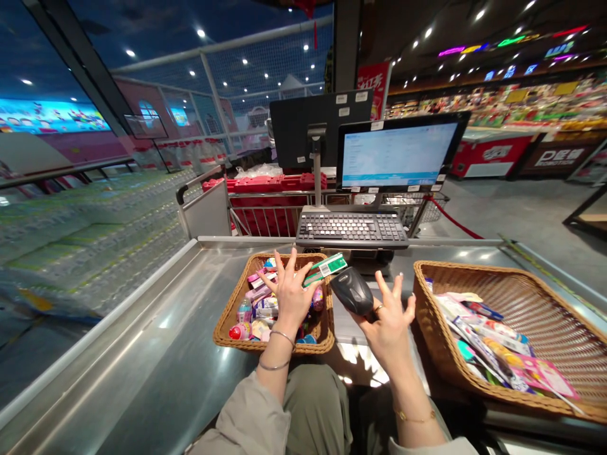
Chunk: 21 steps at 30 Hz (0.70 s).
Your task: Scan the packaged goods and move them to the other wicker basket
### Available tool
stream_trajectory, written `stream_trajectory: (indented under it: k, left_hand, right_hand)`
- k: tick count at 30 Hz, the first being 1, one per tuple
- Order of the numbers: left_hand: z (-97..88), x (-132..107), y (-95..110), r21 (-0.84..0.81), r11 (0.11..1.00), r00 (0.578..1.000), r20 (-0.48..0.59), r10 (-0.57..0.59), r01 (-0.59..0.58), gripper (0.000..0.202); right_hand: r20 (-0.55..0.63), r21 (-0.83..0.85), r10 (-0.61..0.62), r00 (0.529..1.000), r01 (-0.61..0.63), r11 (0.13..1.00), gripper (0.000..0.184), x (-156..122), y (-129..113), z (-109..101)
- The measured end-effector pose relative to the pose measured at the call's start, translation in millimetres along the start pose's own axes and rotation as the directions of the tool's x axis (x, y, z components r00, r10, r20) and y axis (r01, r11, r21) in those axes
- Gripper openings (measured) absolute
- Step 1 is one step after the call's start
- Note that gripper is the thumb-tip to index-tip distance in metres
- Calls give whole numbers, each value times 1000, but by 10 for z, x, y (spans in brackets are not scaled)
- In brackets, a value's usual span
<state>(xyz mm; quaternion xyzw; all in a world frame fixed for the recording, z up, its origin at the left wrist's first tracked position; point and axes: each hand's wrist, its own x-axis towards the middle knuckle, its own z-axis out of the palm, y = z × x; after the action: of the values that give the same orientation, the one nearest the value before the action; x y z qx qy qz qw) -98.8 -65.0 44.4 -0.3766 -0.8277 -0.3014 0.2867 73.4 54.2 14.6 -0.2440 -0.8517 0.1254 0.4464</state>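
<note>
Above the left wicker basket (222, 322), my left hand (290, 300) pinches a slim green packet (327, 268) between thumb and forefinger, its other fingers spread. A white barcode label shows on the packet's face. My right hand (389, 322) holds a black barcode scanner (353, 292), with several fingers raised off it. The scanner's head points left and lies close to the packet's right end. Under my left hand the basket holds small colourful packs and a little bottle (244, 311); my hand hides part of them.
Another wicker basket (545, 284) with several flat packets (497, 341) stands on the right. Ahead are a keyboard (353, 227), a lit monitor (398, 155) and a second screen seen from behind (294, 129). The metal counter (165, 354) has a raised edge on the left.
</note>
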Motion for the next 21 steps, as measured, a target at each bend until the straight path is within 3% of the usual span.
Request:
stream_trajectory:
  k: [21]
  left_hand:
    - [34, 41, 327, -65, 998, 1000, -3, 11, -11, 31]
  right_hand:
    - [-81, 43, 94, 992, -90, 995, 26, -37, 197, -135]
